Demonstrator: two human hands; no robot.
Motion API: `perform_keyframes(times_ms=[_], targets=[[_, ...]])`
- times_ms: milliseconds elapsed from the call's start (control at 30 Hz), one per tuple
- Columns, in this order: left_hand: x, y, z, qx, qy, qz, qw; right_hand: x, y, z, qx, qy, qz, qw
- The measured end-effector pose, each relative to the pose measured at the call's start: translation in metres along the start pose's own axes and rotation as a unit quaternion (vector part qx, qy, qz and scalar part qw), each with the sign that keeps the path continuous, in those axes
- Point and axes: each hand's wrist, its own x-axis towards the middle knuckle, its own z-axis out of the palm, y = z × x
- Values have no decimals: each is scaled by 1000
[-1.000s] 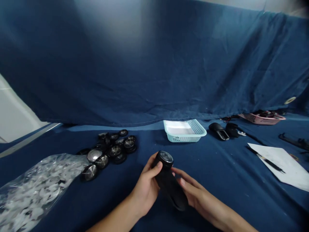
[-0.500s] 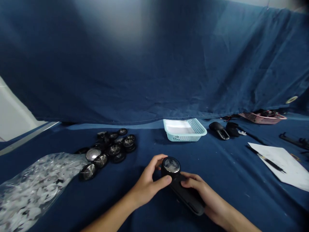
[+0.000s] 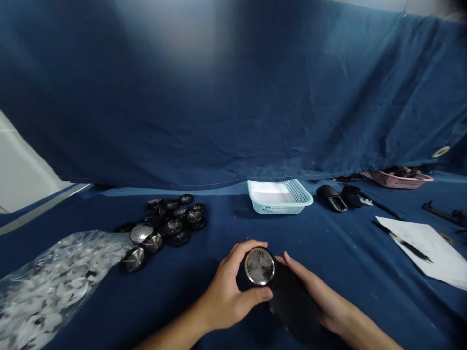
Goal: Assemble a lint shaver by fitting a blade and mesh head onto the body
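Observation:
A black fabric shaver [image 3: 295,299] with a round, perforated metal head is held between my two hands above the blue cloth. My left hand [image 3: 233,291] grips the head end, thumb below the metal mesh and fingers around its far side. Along the handle, my right hand [image 3: 314,291] is wrapped with its thumb raised at the near edge of the body; most of its fingers are hidden behind the shaver. Left of my hands lies a pile of black-rimmed mesh heads [image 3: 171,226], one of them silver and facing up.
A clear bag of white plastic pieces [image 3: 54,291] lies at the left. Further back stand a light blue basket [image 3: 280,209] and a pink basket [image 3: 404,181]. Black shaver parts [image 3: 333,198] lie between them. White paper [image 3: 430,250] with thin black tools is at the right.
The shaver has been turned so its mesh head faces me more, and its handle has tipped. My left hand has closed further round the head; my right has shifted along the handle.

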Motion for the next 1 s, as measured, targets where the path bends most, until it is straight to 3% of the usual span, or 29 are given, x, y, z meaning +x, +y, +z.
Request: perform_keyframes(times_ms=[100,200,300,433,567,733,1000], targets=[[-4,5,3,29,-37,42,998,0,4,-1,63,-82,96,990],[-5,4,5,160,-48,112,980,3,8,-2,72,-116,126,983],[-4,1,6,299,-35,126,945,5,11,1,63,-68,81,992],[-3,1,9,365,-1,60,929,3,12,14,10,43,-39,998],[-3,5,12,301,30,-20,953,5,15,18,-71,82,-192,975],[-1,7,14,119,17,-132,984,8,19,13,-136,87,-247,956],[-12,-3,19,110,30,-63,992,1,22,10,-262,163,-292,905]])
